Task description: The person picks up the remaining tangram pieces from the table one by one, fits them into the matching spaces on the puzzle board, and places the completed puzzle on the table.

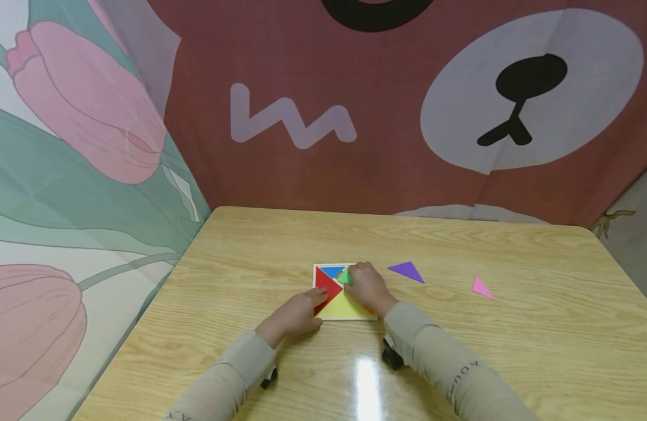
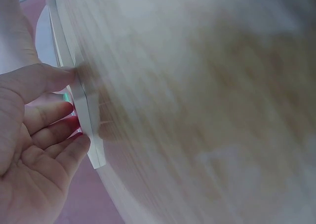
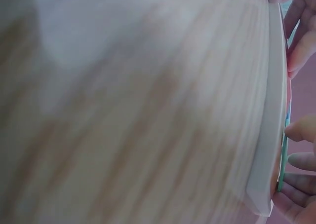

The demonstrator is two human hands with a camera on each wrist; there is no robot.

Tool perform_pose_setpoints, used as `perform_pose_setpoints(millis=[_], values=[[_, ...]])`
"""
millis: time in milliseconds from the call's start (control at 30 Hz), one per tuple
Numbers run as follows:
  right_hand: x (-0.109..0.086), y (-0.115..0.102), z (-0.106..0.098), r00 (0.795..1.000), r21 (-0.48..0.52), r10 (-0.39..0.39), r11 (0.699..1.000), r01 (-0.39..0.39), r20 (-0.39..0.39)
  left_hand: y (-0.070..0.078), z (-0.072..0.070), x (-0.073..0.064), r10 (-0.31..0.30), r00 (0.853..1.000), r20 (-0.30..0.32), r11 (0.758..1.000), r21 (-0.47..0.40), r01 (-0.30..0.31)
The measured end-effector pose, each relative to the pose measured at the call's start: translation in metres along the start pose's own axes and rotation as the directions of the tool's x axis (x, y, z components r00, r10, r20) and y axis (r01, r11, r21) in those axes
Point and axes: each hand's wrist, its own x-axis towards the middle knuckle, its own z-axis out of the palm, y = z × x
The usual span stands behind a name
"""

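Note:
A flat tangram board with a white rim (image 1: 347,319) lies on the table, holding a red triangle (image 1: 326,285), a yellow piece (image 1: 346,309) and a blue piece (image 1: 331,271). My left hand (image 1: 297,313) grips its near left corner, fingers over the red triangle and thumb at the front edge (image 2: 89,105). At the upper right of the board, my right hand (image 1: 370,287) pinches a green piece (image 1: 345,276). In the right wrist view that green piece (image 3: 283,160) shows edge-on, slightly tilted over the board. The right hand hides much of the board's right side.
To the right of the board lies a purple triangle (image 1: 408,271), and farther right a pink triangle (image 1: 482,287). The wood-grain table (image 1: 239,245) ends at the back against a printed curtain (image 1: 302,175). A bright reflection crosses the tabletop near the front.

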Motion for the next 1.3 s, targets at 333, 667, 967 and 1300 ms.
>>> perform_pose_setpoints(millis=[333,667,967,1300], values=[[0.0014,-0.0020,0.0001,0.999,-0.019,-0.033,0.999,0.033,-0.017,-0.0009,0.0002,-0.0001,0.010,1.000,-0.001,1.000,-0.005,-0.010],[0.0030,-0.0031,0.0021,0.996,-0.028,-0.070,0.997,0.069,-0.045,-0.0004,-0.0007,-0.0001,0.012,1.000,0.000,1.000,-0.003,-0.012],[0.0029,-0.0048,0.0020,0.994,-0.052,-0.098,0.994,0.095,-0.052,-0.0002,-0.0004,-0.0004,0.016,1.000,-0.006,1.000,-0.003,-0.016],[0.0016,-0.0053,0.0032,0.992,-0.083,-0.113,0.991,0.108,-0.049,-0.0003,-0.0005,-0.0012,0.027,1.000,-0.013,1.000,-0.016,-0.027]])
